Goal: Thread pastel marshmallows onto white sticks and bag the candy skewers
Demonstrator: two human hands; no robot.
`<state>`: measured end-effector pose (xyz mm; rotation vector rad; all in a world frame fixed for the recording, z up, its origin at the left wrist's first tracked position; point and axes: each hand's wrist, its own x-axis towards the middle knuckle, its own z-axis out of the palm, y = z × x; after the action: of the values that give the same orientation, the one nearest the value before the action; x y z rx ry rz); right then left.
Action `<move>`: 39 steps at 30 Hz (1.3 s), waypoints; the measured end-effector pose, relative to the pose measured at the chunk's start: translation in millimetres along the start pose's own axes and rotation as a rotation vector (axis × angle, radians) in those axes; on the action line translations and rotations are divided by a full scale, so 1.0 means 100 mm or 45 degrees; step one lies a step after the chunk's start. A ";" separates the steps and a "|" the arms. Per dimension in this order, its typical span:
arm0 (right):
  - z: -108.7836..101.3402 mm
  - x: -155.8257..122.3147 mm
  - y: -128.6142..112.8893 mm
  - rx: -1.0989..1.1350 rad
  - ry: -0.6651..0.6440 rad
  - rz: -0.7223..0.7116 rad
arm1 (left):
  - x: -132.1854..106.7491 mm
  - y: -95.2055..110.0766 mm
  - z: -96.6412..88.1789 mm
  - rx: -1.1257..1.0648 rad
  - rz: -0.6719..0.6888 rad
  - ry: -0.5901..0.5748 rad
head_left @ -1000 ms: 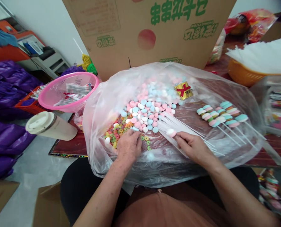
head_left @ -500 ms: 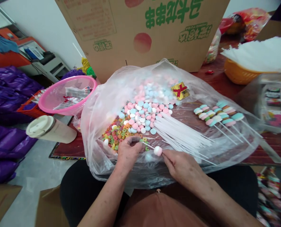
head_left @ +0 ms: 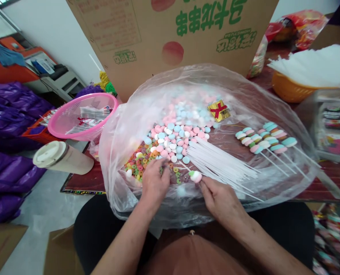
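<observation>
My left hand (head_left: 154, 181) rests palm down, fingers curled, on a pile of small coloured ring candies (head_left: 142, 162) inside a big clear plastic bag (head_left: 121, 126). My right hand (head_left: 218, 196) pinches a thin white stick (head_left: 187, 168) that carries a pink and white candy (head_left: 195, 176) with a green ring on it. Behind lies a heap of pink, blue and white round candies (head_left: 178, 133). A bundle of bare white sticks (head_left: 221, 162) lies just right of my right hand. Several finished candy skewers (head_left: 265, 139) lie farther right.
A large cardboard box (head_left: 170, 34) stands behind the bag. A pink basket (head_left: 82, 116) and a capped cup (head_left: 62, 157) on its side sit at the left. An orange bowl holding white sheets (head_left: 307, 72) is at the right, purple bags (head_left: 8, 114) at far left.
My right hand picked one stick with a candy out of the bundle and brought it toward my left hand. A green ring now sits on the stick. My left hand went back onto the rings.
</observation>
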<state>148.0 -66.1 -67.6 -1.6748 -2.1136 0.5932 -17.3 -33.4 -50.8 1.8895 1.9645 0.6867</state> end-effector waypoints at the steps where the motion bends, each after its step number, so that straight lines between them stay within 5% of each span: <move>1: -0.01 0.00 0.05 0.030 0.025 0.008 | 0.07 0.00 -0.01 0.171 0.015 -0.078; 5: -0.04 -0.05 0.10 0.005 -0.016 0.010 | 0.17 0.03 0.05 0.524 0.107 -0.264; 11: -0.05 -0.07 0.01 -0.143 -0.157 0.048 | 0.01 -0.04 0.11 0.400 0.221 -0.240; 13: -0.05 -0.06 0.01 -0.141 -0.151 0.050 | -0.01 -0.09 0.12 0.201 0.144 -0.163; 16: -0.07 -0.07 0.00 -0.116 -0.140 0.007 | 0.00 -0.12 0.11 -0.437 -0.242 -0.058; 19: -0.08 -0.07 -0.04 -0.153 -0.160 -0.006 | 0.00 -0.07 0.08 -1.013 -0.528 -0.102; 23: -0.10 -0.07 -0.12 -0.234 -0.168 0.012 | -0.04 0.01 0.05 -1.264 -0.648 -0.090; 32: 0.02 -0.07 -0.11 -0.125 0.001 -0.042 | -0.11 -0.01 0.21 -0.877 -0.374 0.131; 39: 0.00 0.11 -0.02 0.381 0.247 -0.061 | -0.03 0.14 0.08 -1.188 -0.372 0.004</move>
<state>144.0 -55.9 -66.0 -1.4501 -1.8219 0.6662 -1.1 -35.0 -49.8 1.0136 1.4522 1.2218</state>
